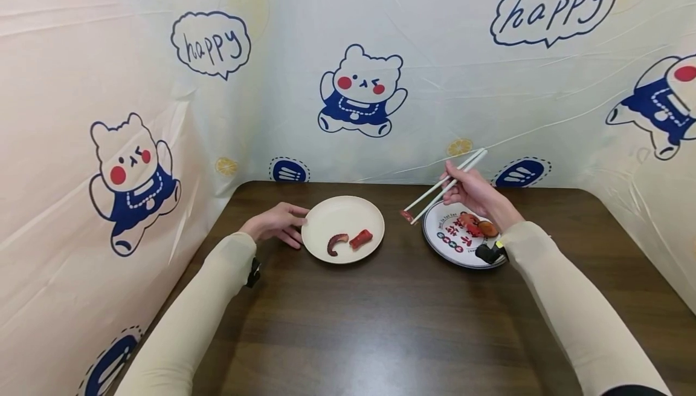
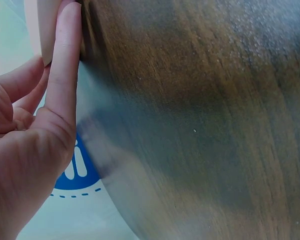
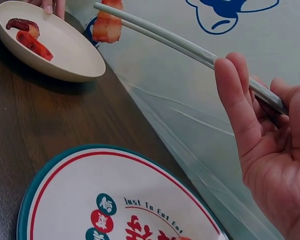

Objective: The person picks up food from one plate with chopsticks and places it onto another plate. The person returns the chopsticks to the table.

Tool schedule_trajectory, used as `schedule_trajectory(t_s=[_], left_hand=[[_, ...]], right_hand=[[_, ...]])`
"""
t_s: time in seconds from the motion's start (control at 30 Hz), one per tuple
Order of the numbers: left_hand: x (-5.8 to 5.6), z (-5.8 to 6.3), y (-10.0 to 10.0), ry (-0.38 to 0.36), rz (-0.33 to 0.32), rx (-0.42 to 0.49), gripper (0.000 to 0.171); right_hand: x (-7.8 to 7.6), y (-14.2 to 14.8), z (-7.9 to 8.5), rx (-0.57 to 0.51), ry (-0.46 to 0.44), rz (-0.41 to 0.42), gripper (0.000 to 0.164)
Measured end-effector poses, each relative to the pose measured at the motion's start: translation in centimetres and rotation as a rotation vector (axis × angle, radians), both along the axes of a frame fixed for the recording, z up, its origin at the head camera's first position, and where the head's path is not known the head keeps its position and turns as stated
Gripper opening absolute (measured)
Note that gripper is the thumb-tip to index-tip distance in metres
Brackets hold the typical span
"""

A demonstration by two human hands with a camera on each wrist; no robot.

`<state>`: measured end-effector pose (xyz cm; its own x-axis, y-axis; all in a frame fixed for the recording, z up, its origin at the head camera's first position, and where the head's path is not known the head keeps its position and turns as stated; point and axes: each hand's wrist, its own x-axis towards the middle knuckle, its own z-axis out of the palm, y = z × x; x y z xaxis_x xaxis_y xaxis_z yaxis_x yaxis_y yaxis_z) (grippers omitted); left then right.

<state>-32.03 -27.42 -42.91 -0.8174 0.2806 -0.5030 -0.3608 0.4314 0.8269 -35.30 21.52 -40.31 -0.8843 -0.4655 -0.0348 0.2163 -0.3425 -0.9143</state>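
My right hand [image 1: 472, 191] holds a pair of pale chopsticks [image 3: 160, 37]. Pinched between their tips is a reddish slice of meat with pale streaks [image 3: 108, 22], in the air between the two plates. My left hand [image 1: 277, 225] grips the left rim of a cream plate [image 1: 339, 211], with a thumb or finger over the edge. On that plate lie a dark curled tentacle-like piece [image 1: 336, 242] and a red piece [image 1: 361, 239], side by side. Beneath my right hand is a white printed plate [image 3: 85, 175] with a dark green rim, holding reddish food [image 1: 470, 223] and a brown round piece [image 1: 487, 228].
Both plates stand on a dark wood table [image 1: 375, 317], toward its far edge. Behind and beside the table hangs a pale cloth [image 1: 435, 81] with printed bears. A black wrist device [image 1: 489, 253] partly covers the printed plate in the head view.
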Motion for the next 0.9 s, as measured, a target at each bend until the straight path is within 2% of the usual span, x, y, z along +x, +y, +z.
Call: schedule_trajectory(t_s=[0.9], left_hand=[[0.1,0.1,0.1,-0.008,0.011,-0.015,0.054]], right_hand=[[-0.7,-3.4,-0.4,0.061,-0.029,-0.075,0.043]])
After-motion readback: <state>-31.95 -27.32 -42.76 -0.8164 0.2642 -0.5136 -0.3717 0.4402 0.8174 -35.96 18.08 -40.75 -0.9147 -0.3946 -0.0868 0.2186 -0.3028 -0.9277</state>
